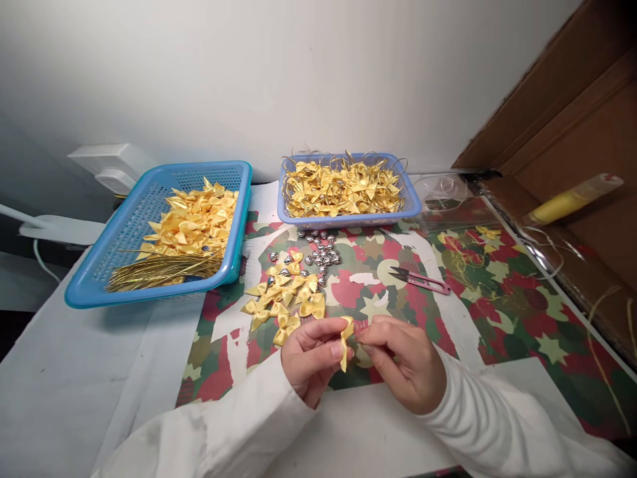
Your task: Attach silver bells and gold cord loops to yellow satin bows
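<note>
Between the thumb and fingers of my left hand (318, 355) is a yellow satin bow (345, 342), held edge-on. Just to its right, my right hand (405, 358) is closed in a pinch; whatever its fingertips hold is too small to make out. Several loose yellow bows (281, 299) lie in a group beyond my left hand. Small silver bells (326, 252) are scattered behind them. Pink-handled thread snips (421, 280) rest on the patterned sheet beyond my right hand.
A blue basket (84, 282) at left holds bows and a bundle of gold wire ties (162, 272). At the back, a periwinkle basket (348, 222) is full of bows with gold wires. Thread scraps (468, 255) lie at right, near a cardboard wall (582, 119) with a yellow-filled tube (572, 200).
</note>
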`<state>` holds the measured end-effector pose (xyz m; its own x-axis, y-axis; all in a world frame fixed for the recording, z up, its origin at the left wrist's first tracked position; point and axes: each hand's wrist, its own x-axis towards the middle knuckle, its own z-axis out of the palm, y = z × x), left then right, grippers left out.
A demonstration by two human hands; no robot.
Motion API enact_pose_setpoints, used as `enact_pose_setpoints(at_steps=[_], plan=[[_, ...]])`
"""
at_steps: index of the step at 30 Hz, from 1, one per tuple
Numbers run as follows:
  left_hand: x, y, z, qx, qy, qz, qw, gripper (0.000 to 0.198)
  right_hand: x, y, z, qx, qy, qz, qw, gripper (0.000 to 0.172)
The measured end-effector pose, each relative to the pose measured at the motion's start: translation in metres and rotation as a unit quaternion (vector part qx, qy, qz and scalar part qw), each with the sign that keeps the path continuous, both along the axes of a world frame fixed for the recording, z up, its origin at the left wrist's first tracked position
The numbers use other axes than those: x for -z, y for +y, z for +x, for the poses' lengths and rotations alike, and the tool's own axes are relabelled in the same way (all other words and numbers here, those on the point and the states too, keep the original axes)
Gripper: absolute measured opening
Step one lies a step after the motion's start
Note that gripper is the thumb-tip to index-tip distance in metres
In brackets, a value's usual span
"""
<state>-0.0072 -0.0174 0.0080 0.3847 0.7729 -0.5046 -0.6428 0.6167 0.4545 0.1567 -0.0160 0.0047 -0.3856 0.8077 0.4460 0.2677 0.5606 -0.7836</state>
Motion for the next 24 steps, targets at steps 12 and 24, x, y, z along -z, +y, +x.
enact_pose_setpoints(at_steps=[12,24], plan=[[-0.005,-0.001,0.003,-0.005,0.006,-0.002,1.000,0.026,0.001,0.000,0.001,-0.008,-0.001,0.002,1.000,0.018],[0.006,-0.002,0.001,0.028,-0.014,0.023,0.999,0.025,-0.002,0.001,-0.001,-0.011,0.006,-0.008,1.000,0.016]])
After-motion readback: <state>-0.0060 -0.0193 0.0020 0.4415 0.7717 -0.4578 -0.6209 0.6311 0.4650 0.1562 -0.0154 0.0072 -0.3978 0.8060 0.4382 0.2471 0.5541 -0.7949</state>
